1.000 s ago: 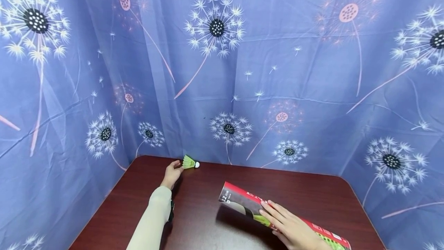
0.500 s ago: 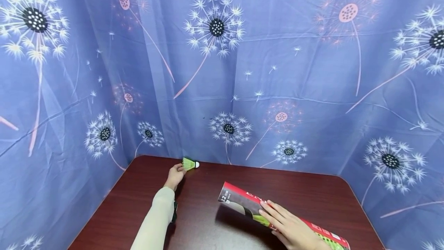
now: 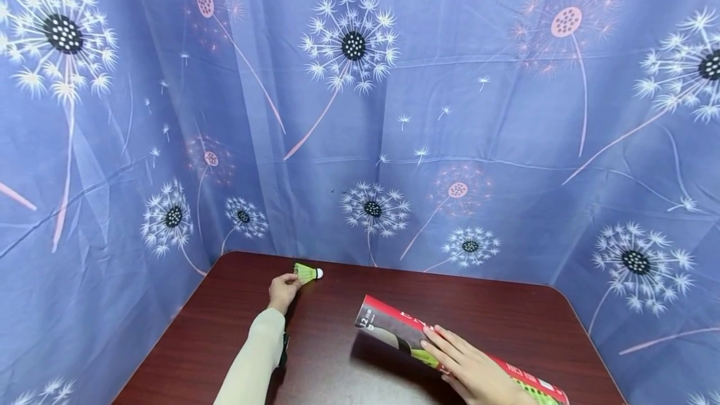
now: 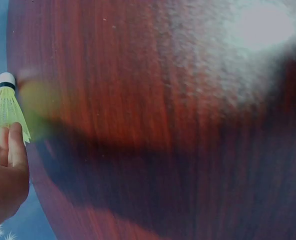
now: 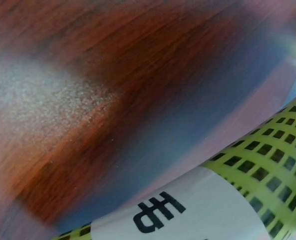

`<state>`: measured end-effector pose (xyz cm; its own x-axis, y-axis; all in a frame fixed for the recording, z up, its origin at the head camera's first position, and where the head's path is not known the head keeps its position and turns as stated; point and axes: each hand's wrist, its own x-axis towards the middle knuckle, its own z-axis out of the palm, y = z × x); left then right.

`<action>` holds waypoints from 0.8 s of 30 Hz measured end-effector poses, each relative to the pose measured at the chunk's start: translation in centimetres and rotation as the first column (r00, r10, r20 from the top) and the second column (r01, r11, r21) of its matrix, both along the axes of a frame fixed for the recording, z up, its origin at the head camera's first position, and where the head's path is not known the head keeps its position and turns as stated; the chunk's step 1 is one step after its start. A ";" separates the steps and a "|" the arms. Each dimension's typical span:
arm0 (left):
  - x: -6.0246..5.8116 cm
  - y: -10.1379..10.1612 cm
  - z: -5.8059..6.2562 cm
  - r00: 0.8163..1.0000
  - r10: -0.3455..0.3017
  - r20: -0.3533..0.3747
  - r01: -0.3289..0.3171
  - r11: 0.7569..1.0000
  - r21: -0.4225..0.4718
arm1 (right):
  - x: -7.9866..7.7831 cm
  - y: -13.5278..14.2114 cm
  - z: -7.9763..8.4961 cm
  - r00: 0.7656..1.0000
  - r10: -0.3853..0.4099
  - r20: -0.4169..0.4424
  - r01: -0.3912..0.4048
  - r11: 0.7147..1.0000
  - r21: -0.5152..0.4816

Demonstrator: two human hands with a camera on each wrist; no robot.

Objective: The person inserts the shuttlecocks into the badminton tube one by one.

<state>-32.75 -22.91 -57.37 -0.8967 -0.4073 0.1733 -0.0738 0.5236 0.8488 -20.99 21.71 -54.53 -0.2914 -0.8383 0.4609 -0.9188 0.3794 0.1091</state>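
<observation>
A yellow-green shuttlecock [image 3: 306, 273] with a white cork tip lies sideways near the table's far left edge, tip to the right. My left hand [image 3: 282, 291] pinches the rim of its skirt between thumb and fingers. In the left wrist view, the fingertips of that hand [image 4: 10, 170] overlap the skirt of the shuttlecock [image 4: 6, 102]. My right hand [image 3: 472, 367] holds a long red, grey and green shuttlecock tube [image 3: 388, 325] from above, thumb on the near side. The tube slants, its left end above a dark shadow. Only the printed tube [image 5: 267, 165] fills the right wrist view's lower right; the hand is hidden there.
A dark red-brown wooden table [image 3: 332, 311] with rounded far corners lies under both hands. Blue curtain [image 3: 360, 130] with dandelion prints hangs around its back and sides. Glare [image 4: 265, 25] brightens part of the tabletop in the left wrist view.
My left hand has closed its fingertips on the shuttlecock's skirt, and the shuttlecock has shifted slightly nearer. The right hand and the tube have stayed in place.
</observation>
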 end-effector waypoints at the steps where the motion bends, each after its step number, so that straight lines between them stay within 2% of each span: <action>1: 0.2 0.0 0.1 1.000 0.007 -0.002 -0.007 1.000 -0.013 | 0.0 0.0 0.0 1.000 0.001 -0.001 -0.001 1.000 0.001; 4: 0.6 0.1 0.2 1.000 0.008 -0.016 -0.008 1.000 -0.001 | 0.0 0.0 0.0 1.000 0.005 -0.008 -0.005 1.000 0.002; 12: 1.2 -0.5 0.1 1.000 -0.010 -0.026 0.013 0.992 0.122 | 0.1 0.0 0.2 1.000 0.004 -0.015 -0.004 1.000 0.006; 19: 2.2 -0.8 -0.1 0.995 -0.087 -0.044 0.096 0.955 0.281 | 0.2 0.0 0.3 1.000 0.006 -0.008 -0.006 1.000 0.010; 24: 3.4 -0.8 0.0 0.986 -0.151 -0.065 0.164 0.933 0.322 | 0.4 -0.3 0.3 1.000 0.003 -0.008 -0.003 1.000 0.005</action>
<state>-29.38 -23.67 -57.32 -0.9490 -0.3017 0.0911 0.0233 0.2210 0.9750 -20.60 21.45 -54.18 -0.2846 -0.8415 0.4592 -0.9191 0.3757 0.1187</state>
